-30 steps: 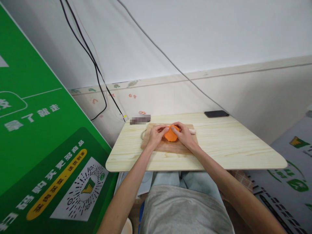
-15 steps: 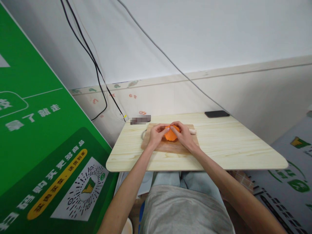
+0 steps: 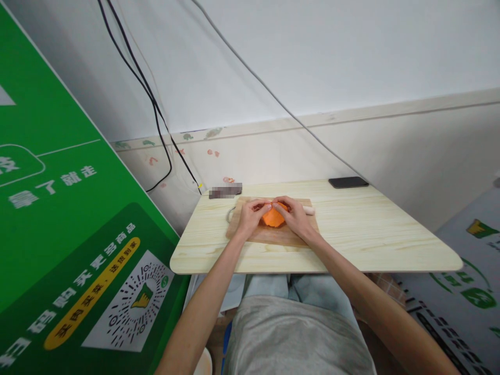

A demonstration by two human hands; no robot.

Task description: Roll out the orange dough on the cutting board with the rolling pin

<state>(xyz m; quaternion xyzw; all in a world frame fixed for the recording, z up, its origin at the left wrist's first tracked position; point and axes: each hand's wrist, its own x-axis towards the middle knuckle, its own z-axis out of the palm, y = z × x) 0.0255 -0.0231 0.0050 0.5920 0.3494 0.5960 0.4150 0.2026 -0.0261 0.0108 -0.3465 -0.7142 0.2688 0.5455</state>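
A bright orange piece (image 3: 274, 217) with an uneven lower edge is held over the wooden board (image 3: 269, 237). I cannot make out what it is. My left hand (image 3: 252, 216) grips its left side, thumb at the upper edge. On the other side my right hand (image 3: 292, 214) is closed on it too, its thumb near the left thumb at the top. My fingers hide its sides and back. Beside the right hand, a pale rod-like handle end (image 3: 309, 210) shows; the rest of it is covered. A metal loop (image 3: 230, 214) sticks out at the board's left edge.
The board lies on a pale wood-grain table (image 3: 375, 229). A black phone (image 3: 348, 182) lies at the back right, and a blurred dark object (image 3: 225, 191) at the back left. Cables (image 3: 156, 107) hang by the wall. A green panel (image 3: 97, 208) stands close on the left.
Both hands stay at the same spot with the orange piece between them. The thumbs have shifted slightly at its upper edge, and the piece sits a touch lower.
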